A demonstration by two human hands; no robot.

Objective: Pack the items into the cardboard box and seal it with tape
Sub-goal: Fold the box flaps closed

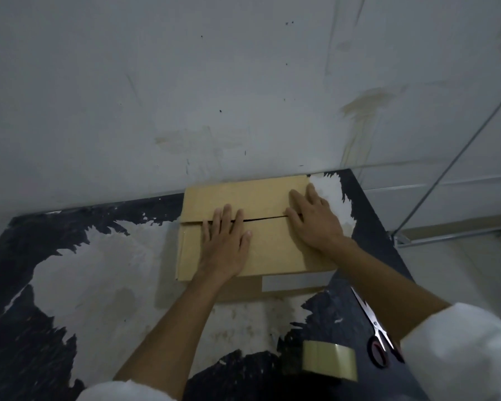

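A brown cardboard box (269, 247) sits at the back of the table against the wall, its top flaps folded down with a thin dark gap between them. My left hand (224, 241) lies flat on the flaps left of centre, fingers spread across the seam. My right hand (313, 218) presses flat on the right part of the seam. Neither hand holds anything. A roll of clear packing tape (329, 360) stands on the table near the front right. The packed items are hidden inside the box.
Scissors (373, 328) with dark handles lie on the table's right side, beside the tape. The table (99, 285) is dark with large worn white patches. A stained grey wall (214, 96) rises right behind the box. A metal rod (457, 154) slants at the right.
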